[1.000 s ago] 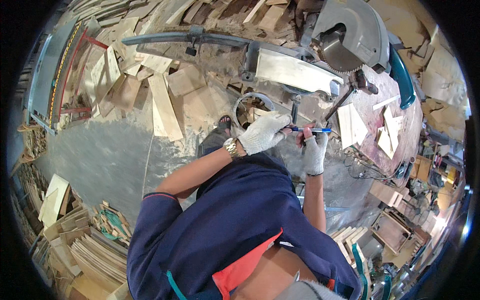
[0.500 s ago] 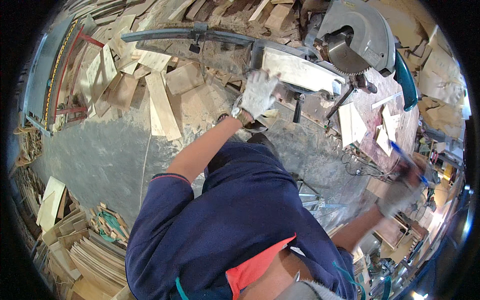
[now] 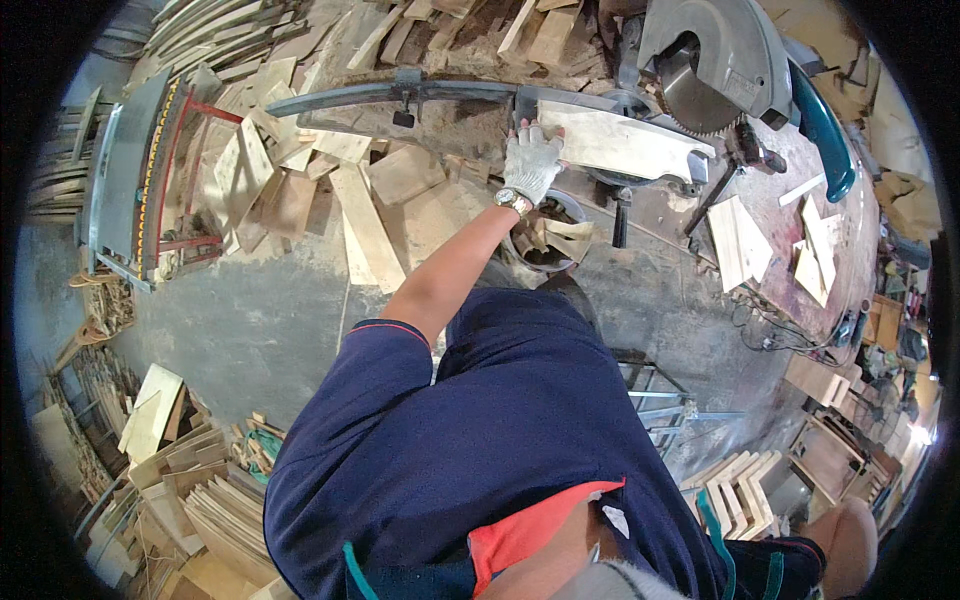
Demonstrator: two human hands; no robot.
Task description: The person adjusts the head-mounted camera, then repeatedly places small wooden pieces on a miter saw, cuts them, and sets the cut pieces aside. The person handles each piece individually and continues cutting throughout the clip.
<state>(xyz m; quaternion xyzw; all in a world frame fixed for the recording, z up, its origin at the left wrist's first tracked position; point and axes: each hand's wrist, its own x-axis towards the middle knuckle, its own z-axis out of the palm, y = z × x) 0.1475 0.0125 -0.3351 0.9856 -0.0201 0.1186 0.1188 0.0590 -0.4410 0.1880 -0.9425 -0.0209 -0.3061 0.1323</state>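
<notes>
My left hand (image 3: 530,163), in a whitish work glove with bare fingertips, reaches forward with its fingers spread. It lies at the left end of a pale wooden board (image 3: 625,142), its fingertips at the board's edge. That board rests on the bed of a grey miter saw (image 3: 730,55). To the board's right the toothed saw blade (image 3: 693,95) shows under the guard, and a teal handle (image 3: 825,140) hangs down at the side. My right arm (image 3: 845,545) bends at the lower right; its hand is out of view.
A bucket (image 3: 545,267) of wood offcuts stands just below my left hand. Pale offcuts (image 3: 738,242) lie right of the saw. A long metal fence (image 3: 450,90) runs left from it. Loose boards (image 3: 365,225) and a red-framed table (image 3: 130,170) are at left, stacked boards (image 3: 230,520) lower left.
My right hand, which held a blue pen at the right, has swung back and out of view. My left hand now lies at the board's left end, and the view has shifted.
</notes>
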